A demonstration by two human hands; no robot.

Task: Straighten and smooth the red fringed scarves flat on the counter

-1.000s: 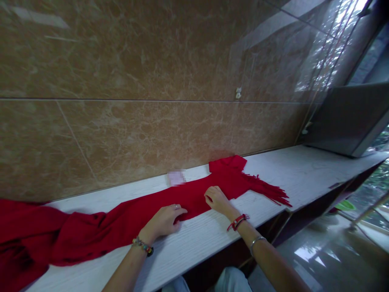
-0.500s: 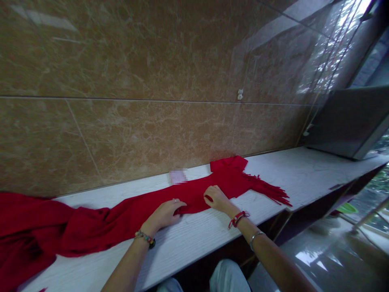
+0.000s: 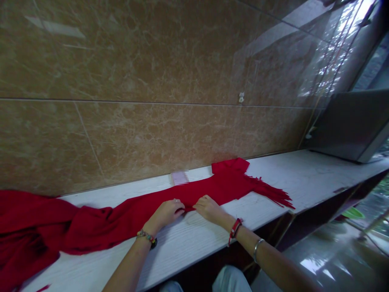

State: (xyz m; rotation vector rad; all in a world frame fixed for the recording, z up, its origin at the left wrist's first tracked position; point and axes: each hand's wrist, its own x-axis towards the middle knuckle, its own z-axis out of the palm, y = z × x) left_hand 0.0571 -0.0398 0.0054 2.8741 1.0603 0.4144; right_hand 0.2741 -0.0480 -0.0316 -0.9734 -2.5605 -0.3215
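Note:
A long red scarf (image 3: 127, 217) lies stretched along a white wood-grain shelf (image 3: 197, 239) against a brown marble wall. Its fringed end (image 3: 270, 192) points right, and the other end is bunched in a heap at the far left (image 3: 24, 231). My left hand (image 3: 165, 213) and my right hand (image 3: 208, 209) sit close together on the scarf's near edge at the middle, fingers curled and pinching the fabric. Beaded bracelets are on my left wrist, and a red band and a metal bangle on my right.
A small blurred pinkish tag (image 3: 180, 177) lies on the shelf by the wall behind the scarf. A grey box-like unit (image 3: 349, 125) stands at the shelf's right end. The shelf's front edge drops to a glossy floor (image 3: 328, 259). My knees (image 3: 227, 282) show below.
My right hand slid left along the scarf's near edge until it came close to my left hand. The left hand shifted a little toward the edge and curled its fingers on the fabric.

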